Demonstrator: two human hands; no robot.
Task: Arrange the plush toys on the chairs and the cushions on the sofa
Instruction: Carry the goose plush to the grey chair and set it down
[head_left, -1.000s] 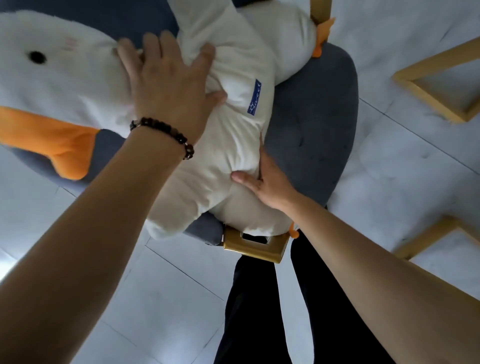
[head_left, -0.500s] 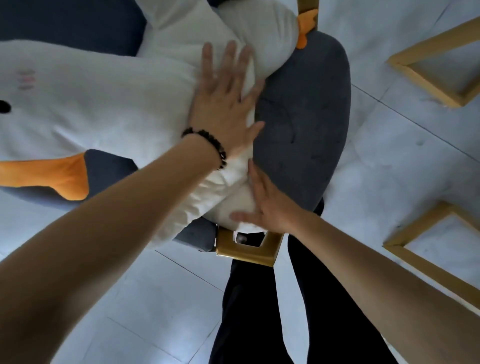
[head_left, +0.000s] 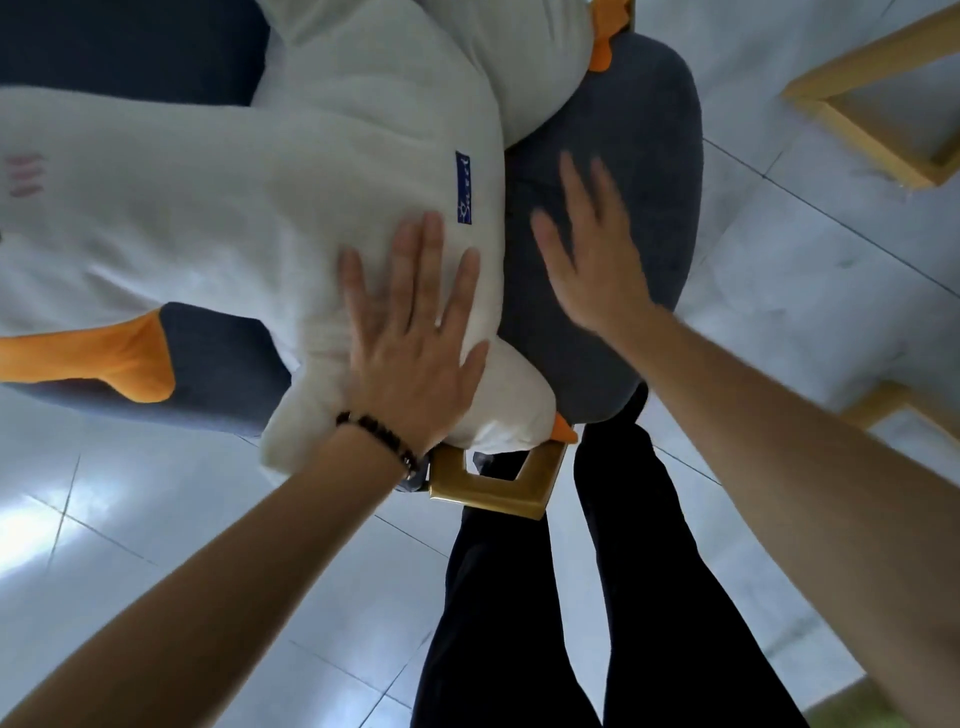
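One big white plush goose with orange beak and feet (head_left: 234, 208) lies across one dark grey upholstered chair (head_left: 623, 156), its foot end at the seat's near edge. Two hands: the left hand (head_left: 415, 338), wearing one black bead bracelet (head_left: 379, 431), presses it with flat, spread fingers, gripping nothing; the blurred right hand (head_left: 592, 265) is spread open over the seat's right side. Pale tiled floor (head_left: 182, 519); two yellow frames (head_left: 857, 135) stand right

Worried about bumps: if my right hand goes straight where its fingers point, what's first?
Likely the right hand meets the grey seat beneath it, else the plush beyond; depth unclear.
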